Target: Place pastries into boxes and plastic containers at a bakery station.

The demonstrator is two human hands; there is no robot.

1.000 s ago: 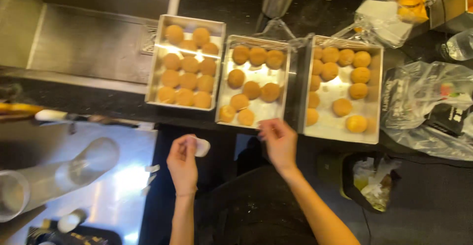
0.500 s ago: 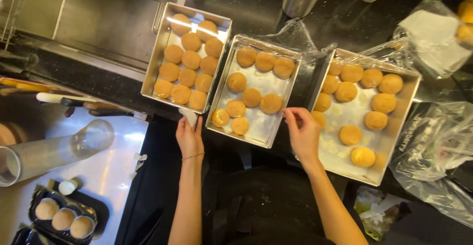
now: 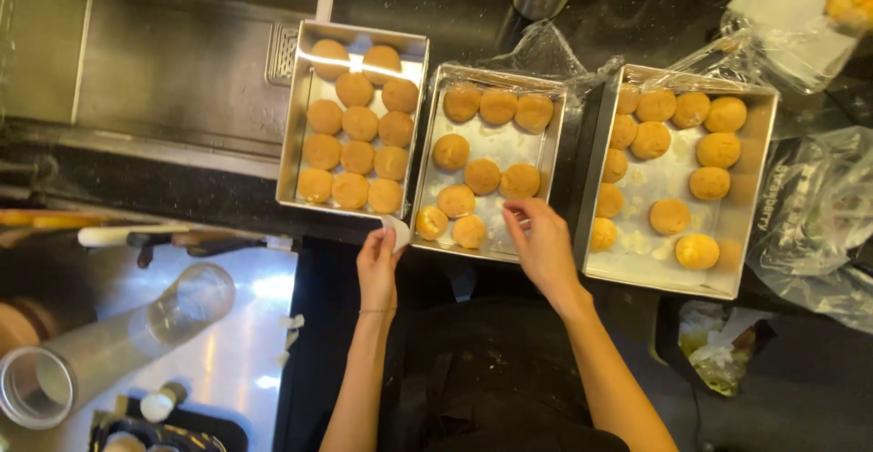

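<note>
Both hands have come up to the middle tray (image 3: 427, 225) since a second ago. Right hand (image 3: 544, 245) now reaches over its near rim, fingers curled loosely, tips on the lining at about 5 o'clock in the tray — nothing clearly gripped. Left hand (image 3: 378, 266) pinches a small white paper (image 3: 396, 231) at the tray's 7 o'clock corner. Nearest bun (image 3: 469, 231) sits just left of the right fingertips, untouched. Left tray (image 3: 293, 156) is full; right tray (image 3: 762, 206) partly emptied — work has settled on the middle one.

Bare forearms, thin bracelet on the left wrist, dark apron below.
</note>
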